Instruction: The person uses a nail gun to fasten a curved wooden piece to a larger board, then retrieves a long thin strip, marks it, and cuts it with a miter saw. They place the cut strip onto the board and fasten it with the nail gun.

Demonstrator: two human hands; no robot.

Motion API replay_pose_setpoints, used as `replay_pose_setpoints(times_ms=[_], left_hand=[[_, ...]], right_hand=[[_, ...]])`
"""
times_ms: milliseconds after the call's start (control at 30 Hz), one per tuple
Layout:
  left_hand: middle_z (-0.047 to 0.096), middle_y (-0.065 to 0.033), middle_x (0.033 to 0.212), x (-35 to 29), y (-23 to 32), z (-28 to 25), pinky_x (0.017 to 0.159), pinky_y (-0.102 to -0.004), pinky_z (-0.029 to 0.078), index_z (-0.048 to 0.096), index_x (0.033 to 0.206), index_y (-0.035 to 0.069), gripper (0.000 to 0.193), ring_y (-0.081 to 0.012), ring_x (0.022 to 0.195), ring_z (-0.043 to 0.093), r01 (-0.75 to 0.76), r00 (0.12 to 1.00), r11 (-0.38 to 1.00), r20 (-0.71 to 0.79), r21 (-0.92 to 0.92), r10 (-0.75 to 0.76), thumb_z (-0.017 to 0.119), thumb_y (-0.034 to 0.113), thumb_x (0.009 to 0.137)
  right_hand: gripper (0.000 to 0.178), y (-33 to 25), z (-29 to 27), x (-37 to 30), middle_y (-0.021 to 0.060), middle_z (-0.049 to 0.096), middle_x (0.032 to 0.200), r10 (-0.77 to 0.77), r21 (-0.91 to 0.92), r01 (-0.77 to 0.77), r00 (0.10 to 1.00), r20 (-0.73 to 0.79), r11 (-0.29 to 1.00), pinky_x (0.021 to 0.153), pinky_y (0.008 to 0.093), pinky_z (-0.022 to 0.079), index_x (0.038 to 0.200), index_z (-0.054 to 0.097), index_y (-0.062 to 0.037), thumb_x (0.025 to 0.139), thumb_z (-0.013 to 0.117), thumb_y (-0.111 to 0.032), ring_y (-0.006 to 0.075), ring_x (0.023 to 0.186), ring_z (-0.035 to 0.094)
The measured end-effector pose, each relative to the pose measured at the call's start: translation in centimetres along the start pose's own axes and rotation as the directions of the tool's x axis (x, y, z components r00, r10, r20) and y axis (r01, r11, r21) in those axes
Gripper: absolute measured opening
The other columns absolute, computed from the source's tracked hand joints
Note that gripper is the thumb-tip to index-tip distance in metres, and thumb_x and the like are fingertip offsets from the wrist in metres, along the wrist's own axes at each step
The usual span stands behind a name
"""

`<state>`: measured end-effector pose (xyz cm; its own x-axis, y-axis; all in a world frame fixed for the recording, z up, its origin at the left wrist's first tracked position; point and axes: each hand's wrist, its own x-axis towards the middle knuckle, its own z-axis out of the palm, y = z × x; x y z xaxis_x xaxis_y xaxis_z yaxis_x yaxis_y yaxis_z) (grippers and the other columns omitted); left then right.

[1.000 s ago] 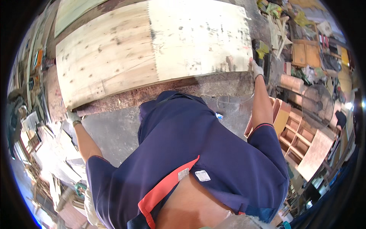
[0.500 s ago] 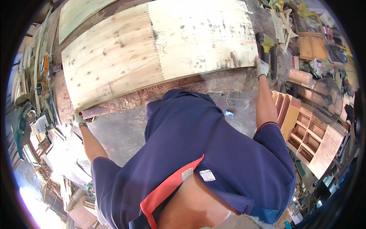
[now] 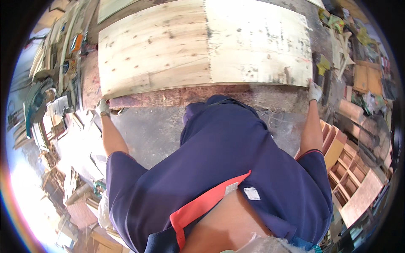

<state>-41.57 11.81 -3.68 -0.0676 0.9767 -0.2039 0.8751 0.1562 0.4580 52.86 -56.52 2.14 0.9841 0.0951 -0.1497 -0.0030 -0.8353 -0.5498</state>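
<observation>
A wide plywood sheet [image 3: 156,50], pale with dark knots on its left half and black smudges on its right half, lies on a worn reddish-brown bench [image 3: 181,96]. A dark jagged seam runs across its middle. My left hand [image 3: 102,107], in a whitish work glove, is closed on the sheet's near left corner. At the near right corner my right hand [image 3: 314,90], gloved likewise, grips the edge. Both arms are spread wide. The fingers beneath the sheet are hidden.
Another plywood sheet [image 3: 114,8] lies behind at the far left. A yellow-and-black tool [image 3: 322,65] sits right of the sheet. A wooden compartment frame [image 3: 348,168] stands at the right. Scrap wood and a teal machine [image 3: 36,101] crowd the left. Grey floor [image 3: 145,130] shows below the bench.
My view has turned, so the sheet and both hands appear farther right and the sheet sits more level. Both hands stay at its near corners. The small blue packet on the floor is now hidden.
</observation>
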Motion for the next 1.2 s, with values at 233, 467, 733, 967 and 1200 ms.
replay_pose_setpoints(times_ms=[233, 467, 733, 967, 1200], left_hand=[[0.067, -0.0149, 0.087, -0.4, 0.7, 0.4, 0.069, -0.0353, 0.056, 0.07, 0.096, -0.004, 0.021, -0.0244, 0.076, 0.066, 0.239, 0.958, 0.582, 0.092, -0.777, -0.271, 0.067, 0.016, 0.092], [0.062, -0.0096, 0.083, -0.8, 1.1, 0.3, 0.071, -0.0332, 0.056, 0.066, 0.09, 0.001, 0.017, -0.0212, 0.074, 0.063, 0.299, 0.922, 0.467, 0.126, -0.832, -0.366, 0.067, 0.018, 0.093], [0.064, -0.0095, 0.086, -0.1, 0.0, 0.0, 0.073, -0.0322, 0.056, 0.066, 0.094, 0.002, 0.017, -0.0207, 0.077, 0.064, 0.295, 0.947, 0.55, 0.163, -0.781, -0.277, 0.067, 0.018, 0.095], [0.071, -0.0141, 0.099, -1.3, 2.6, -0.1, 0.076, -0.0431, 0.057, 0.068, 0.118, 0.001, 0.042, -0.0281, 0.084, 0.069, 0.25, 0.963, 0.724, 0.086, -0.643, -0.255, 0.061, 0.036, 0.096], [0.058, -0.0195, 0.136, -12.0, 25.8, 5.7, 0.076, -0.0468, 0.055, 0.054, 0.141, 0.004, 0.065, -0.0326, 0.1, 0.064, -0.059, 0.652, 0.922, -0.685, 0.382, 0.325, 0.063, 0.046, 0.092]], right_hand=[[0.039, -0.2, -0.7, -0.3, 0.0004, 0.065, 0.071, 0.02, 0.137, -0.03, 0.997, 0.075, 0.99, 0.058, 0.0268, 0.045, 0.087, 0.078, -0.0021, 0.09, 0.076, -0.041, 0.0096, 0.063, 0.057], [0.036, 0.5, -0.3, 0.4, 0.0008, 0.068, 0.078, 0.104, 0.213, -0.112, 0.993, 0.048, 0.971, 0.062, 0.0274, 0.047, 0.087, 0.078, -0.0035, 0.088, 0.077, -0.039, 0.009, 0.067, 0.059], [0.036, 0.4, -1.3, 0.3, -0.0019, 0.068, 0.079, -0.017, 0.103, -0.002, 0.983, 0.184, 0.995, 0.06, 0.0268, 0.046, 0.096, 0.078, -0.0037, 0.091, 0.074, -0.039, 0.0086, 0.065, 0.059], [0.049, 2.0, -0.2, 0.6, 0.0007, 0.071, 0.084, -0.059, -0.093, 0.059, 0.998, 0.002, 0.994, 0.064, 0.0255, 0.049, 0.117, 0.075, -0.0012, 0.091, 0.074, -0.043, 0.008, 0.07, 0.061], [0.061, 1.0, -0.8, -1.1, 0.0078, 0.073, 0.085, -0.117, 0.035, 0.116, 0.993, 0.023, 0.993, 0.071, 0.0299, 0.052, 0.111, 0.074, 0.004, 0.084, 0.078, -0.051, 0.0143, 0.075, 0.066]])
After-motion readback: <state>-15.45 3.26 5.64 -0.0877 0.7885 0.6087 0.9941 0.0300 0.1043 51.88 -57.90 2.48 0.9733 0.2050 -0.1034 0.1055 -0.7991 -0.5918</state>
